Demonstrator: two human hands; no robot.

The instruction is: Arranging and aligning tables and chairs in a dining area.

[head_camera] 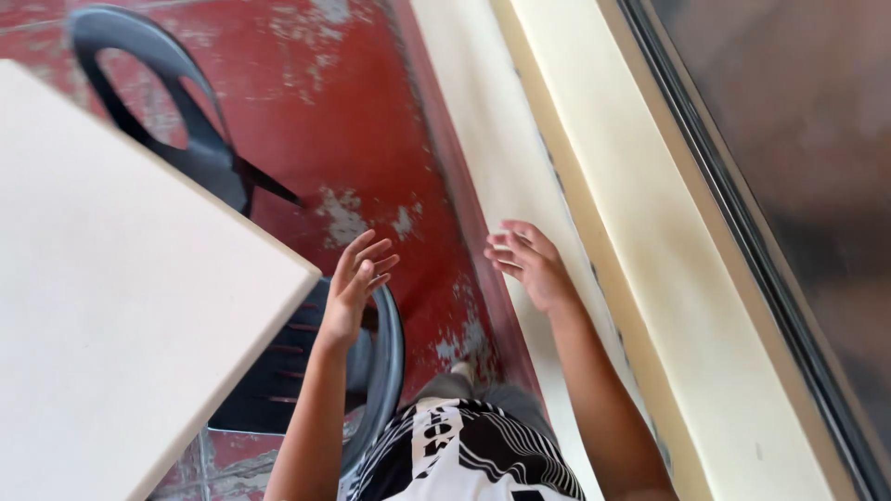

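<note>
Both hands are being held out in the air over a worn red floor [343, 111], nothing gripped in either. The left hand [357, 283] is being kept open with fingers loosely spread, palm turned inward, hovering just above the curved back of a dark grey plastic chair [385, 357] and near the corner of a pale cream table [111, 306]. No contact with chair or table is being shown. The right hand [529, 264] is also being held open, fingers slightly curled and apart, hanging over the edge where the red floor is being met by a cream wall base [483, 139].

The floor is being seen as red paint, heavily chipped, with grey-white patches showing through. A second dark grey chair [162, 111] is being seen further off beyond the table, its open oval backrest partly blurred. The table top is bare, and is filling the left side of the view.

On the right, a cream ledge [640, 232] is being run diagonally along the wall, with a dark-framed window pane [798, 139] beside it; what lies behind the glass is blurred and cannot be told. A black-and-white patterned shirt [464, 459] is being seen at the bottom edge, above grey trousers.
</note>
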